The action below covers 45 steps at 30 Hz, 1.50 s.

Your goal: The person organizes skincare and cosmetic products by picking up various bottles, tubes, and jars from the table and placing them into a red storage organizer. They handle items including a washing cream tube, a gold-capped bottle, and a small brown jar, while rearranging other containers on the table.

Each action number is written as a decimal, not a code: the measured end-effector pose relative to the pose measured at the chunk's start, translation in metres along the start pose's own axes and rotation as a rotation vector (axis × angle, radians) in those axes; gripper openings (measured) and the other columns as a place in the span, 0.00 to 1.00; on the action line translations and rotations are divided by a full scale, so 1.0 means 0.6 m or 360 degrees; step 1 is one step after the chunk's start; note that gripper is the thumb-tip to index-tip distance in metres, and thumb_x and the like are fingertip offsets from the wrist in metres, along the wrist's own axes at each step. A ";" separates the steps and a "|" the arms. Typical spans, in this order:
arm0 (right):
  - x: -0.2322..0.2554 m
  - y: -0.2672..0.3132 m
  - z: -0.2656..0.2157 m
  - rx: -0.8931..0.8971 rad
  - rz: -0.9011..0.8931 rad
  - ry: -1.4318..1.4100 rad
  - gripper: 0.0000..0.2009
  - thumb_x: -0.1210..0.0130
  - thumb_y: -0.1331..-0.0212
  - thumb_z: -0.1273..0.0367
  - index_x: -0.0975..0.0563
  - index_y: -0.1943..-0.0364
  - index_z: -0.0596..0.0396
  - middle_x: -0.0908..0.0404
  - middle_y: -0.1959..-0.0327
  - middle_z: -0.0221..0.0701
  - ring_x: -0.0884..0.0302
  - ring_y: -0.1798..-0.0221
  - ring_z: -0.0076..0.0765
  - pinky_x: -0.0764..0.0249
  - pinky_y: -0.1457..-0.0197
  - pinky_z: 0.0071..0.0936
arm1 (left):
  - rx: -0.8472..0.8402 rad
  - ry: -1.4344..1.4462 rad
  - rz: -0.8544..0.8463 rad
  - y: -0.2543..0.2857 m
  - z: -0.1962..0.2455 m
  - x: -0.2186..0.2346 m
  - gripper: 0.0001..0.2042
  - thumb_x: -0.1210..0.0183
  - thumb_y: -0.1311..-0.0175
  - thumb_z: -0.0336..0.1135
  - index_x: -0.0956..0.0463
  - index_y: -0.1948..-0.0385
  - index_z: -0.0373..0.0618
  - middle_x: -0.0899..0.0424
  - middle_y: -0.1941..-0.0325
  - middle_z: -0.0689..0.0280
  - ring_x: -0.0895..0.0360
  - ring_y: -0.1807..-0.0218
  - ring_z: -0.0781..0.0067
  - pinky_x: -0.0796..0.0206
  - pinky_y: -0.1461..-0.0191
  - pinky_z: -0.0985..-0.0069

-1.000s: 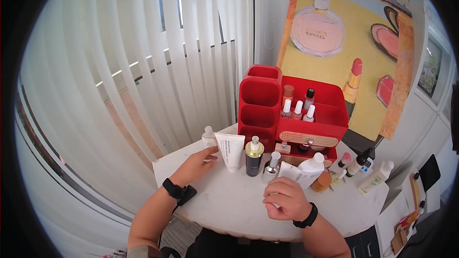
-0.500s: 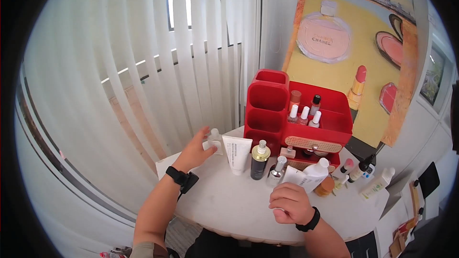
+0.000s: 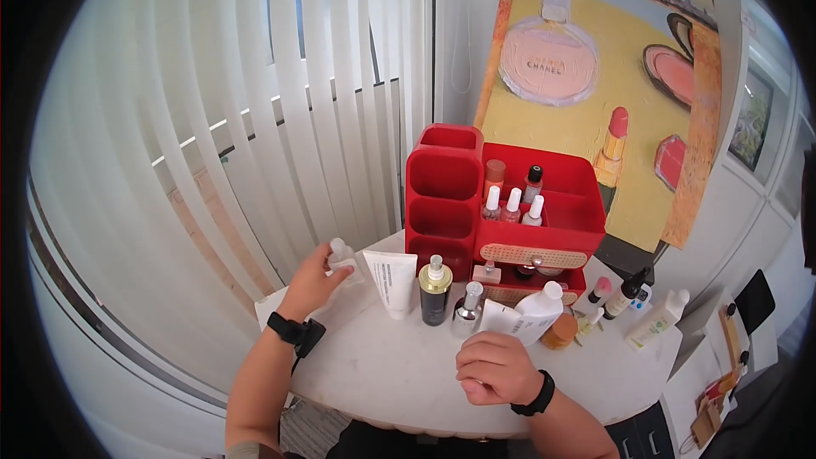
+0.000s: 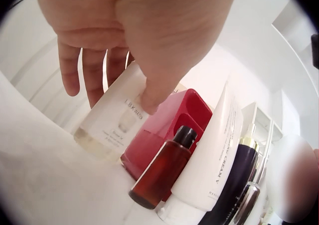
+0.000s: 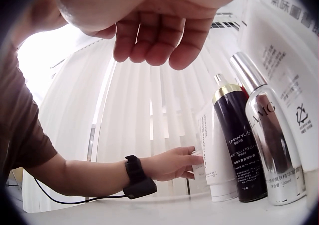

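My left hand (image 3: 313,279) reaches to the table's back left and grips a small clear bottle with a white cap (image 3: 342,257). In the left wrist view the thumb and fingers (image 4: 149,98) close round this clear bottle (image 4: 112,117). It stands beside a white tube (image 3: 391,280) and a small brown bottle (image 4: 162,170). My right hand (image 3: 491,367) rests on the white table (image 3: 399,370) near the front. Its fingers (image 5: 159,40) hang loosely curled and hold nothing.
A dark bottle with a gold cap (image 3: 434,293), a silver bottle (image 3: 466,310) and a white bottle lying down (image 3: 534,310) stand before a red organizer (image 3: 442,204) with small bottles. More bottles (image 3: 654,319) sit at the right. Vertical blinds (image 3: 255,119) hang behind.
My left hand has moved back and left from beside the white tube to the clear bottle and taken hold of it. The right hand has stayed in place.
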State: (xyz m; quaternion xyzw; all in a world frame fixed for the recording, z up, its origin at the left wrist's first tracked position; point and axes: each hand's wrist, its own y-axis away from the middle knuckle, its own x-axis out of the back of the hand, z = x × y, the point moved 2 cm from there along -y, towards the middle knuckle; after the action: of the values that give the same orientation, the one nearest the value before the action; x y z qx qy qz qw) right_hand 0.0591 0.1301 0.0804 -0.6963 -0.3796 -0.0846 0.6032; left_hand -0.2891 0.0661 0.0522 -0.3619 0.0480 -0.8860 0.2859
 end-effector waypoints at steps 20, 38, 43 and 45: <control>-0.015 0.030 0.021 -0.0116 0.0208 -0.0195 0.16 0.33 0.44 0.66 0.24 0.54 0.54 0.21 0.61 0.35 0.21 0.65 0.38 0.22 0.61 0.31 | -0.1290 0.0280 -0.0974 0.133 0.201 -0.043 0.23 0.27 0.49 0.41 0.25 0.53 0.44 0.17 0.53 0.62 0.19 0.52 0.55 0.25 0.50 0.65; -0.024 0.013 0.017 -0.0682 0.0129 -0.0215 0.31 0.21 0.55 0.61 0.23 0.46 0.52 0.21 0.57 0.33 0.22 0.66 0.32 0.23 0.63 0.27 | -0.0953 0.0644 -0.0974 0.085 0.198 -0.101 0.22 0.27 0.47 0.44 0.21 0.55 0.43 0.14 0.54 0.62 0.15 0.57 0.56 0.24 0.54 0.68; -0.029 0.014 0.024 -0.0827 0.0043 -0.0149 0.28 0.21 0.55 0.62 0.24 0.50 0.51 0.21 0.63 0.30 0.23 0.70 0.29 0.24 0.67 0.26 | -0.0901 0.0615 -0.0934 0.087 0.188 -0.109 0.22 0.27 0.47 0.46 0.21 0.56 0.44 0.13 0.60 0.61 0.14 0.60 0.55 0.23 0.56 0.68; -0.031 0.012 0.024 -0.0804 0.0095 -0.0128 0.26 0.22 0.54 0.63 0.24 0.52 0.51 0.21 0.64 0.30 0.23 0.71 0.28 0.25 0.68 0.25 | -0.0916 0.0572 -0.0916 0.089 0.189 -0.112 0.22 0.27 0.47 0.47 0.21 0.56 0.45 0.12 0.63 0.61 0.14 0.61 0.55 0.23 0.57 0.67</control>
State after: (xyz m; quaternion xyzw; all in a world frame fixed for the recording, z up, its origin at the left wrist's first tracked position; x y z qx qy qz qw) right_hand 0.0459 0.1351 0.0601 -0.8386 -0.3495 -0.1313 0.3968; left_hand -0.1497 0.0719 0.0788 -0.2655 0.2389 -0.9289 -0.0978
